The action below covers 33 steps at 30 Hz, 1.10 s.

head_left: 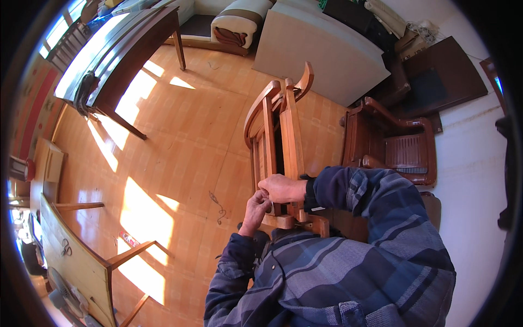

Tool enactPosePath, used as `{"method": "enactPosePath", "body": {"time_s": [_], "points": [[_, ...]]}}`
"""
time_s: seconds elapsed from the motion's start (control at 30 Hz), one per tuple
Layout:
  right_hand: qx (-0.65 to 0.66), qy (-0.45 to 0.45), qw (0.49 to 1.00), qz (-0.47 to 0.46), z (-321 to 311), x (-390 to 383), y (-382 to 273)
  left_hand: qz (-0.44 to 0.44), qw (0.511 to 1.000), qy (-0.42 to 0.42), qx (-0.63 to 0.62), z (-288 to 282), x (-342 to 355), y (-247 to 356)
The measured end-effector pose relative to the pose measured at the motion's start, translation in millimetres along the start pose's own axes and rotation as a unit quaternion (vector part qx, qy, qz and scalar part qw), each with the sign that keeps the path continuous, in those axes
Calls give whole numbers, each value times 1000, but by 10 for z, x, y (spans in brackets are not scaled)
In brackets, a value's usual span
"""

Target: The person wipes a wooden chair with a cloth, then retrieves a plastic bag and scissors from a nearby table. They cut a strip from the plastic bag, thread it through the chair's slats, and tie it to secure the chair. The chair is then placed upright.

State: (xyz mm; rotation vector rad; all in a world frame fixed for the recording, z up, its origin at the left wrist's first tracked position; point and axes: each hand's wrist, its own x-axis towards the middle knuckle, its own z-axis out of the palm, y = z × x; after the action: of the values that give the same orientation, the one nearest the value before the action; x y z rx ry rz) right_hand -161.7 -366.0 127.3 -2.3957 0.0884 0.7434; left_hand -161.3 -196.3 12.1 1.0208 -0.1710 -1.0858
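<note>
A light-brown wooden chair frame [293, 143] with long rails, slats and curved ends lies lengthwise before me, close to my body. My left hand [255, 211] is closed at the frame's near left side, thumb and fingers pinched together. Just above it my right hand [283, 188] reaches across the rails, its fingers curled down to meet the left hand's fingertips. Whatever is between the fingers of either hand is too small or hidden to make out. A dark band circles my right wrist.
A dark table [133, 60] stands far left, and a light wooden table [81, 261] near left. A reddish-brown wooden armchair [392, 141] is to the right, with a large pale panel [321, 49] behind. A thin cord [219, 210] lies on the sunlit floor.
</note>
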Motion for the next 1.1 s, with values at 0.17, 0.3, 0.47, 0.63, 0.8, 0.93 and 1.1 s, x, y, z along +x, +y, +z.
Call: {"method": "enactPosePath", "body": {"time_s": [0.17,0.3,0.47,0.63,0.8,0.93,1.1], "points": [[-64,26,997,-30,17,-29,-55,-16,999,30,27,71,4,69],[-113,21,989,-91,37,-38,-66,-24,999,29,7,87,-2,90],[-221,-72,971,-64,-19,79,-44,-40,999,8,-4,54,-58,57],[-250,-91,936,-232,-117,200,20,-22,999,10,-24,50,-74,119],[-245,-85,915,-309,-178,208,77,0,997,29,-70,86,-59,137],[-234,-76,912,-329,-233,167,86,-22,999,10,-40,1,9,24],[-245,-95,912,-315,-230,194,49,-71,997,-12,-41,-155,79,-52]]}}
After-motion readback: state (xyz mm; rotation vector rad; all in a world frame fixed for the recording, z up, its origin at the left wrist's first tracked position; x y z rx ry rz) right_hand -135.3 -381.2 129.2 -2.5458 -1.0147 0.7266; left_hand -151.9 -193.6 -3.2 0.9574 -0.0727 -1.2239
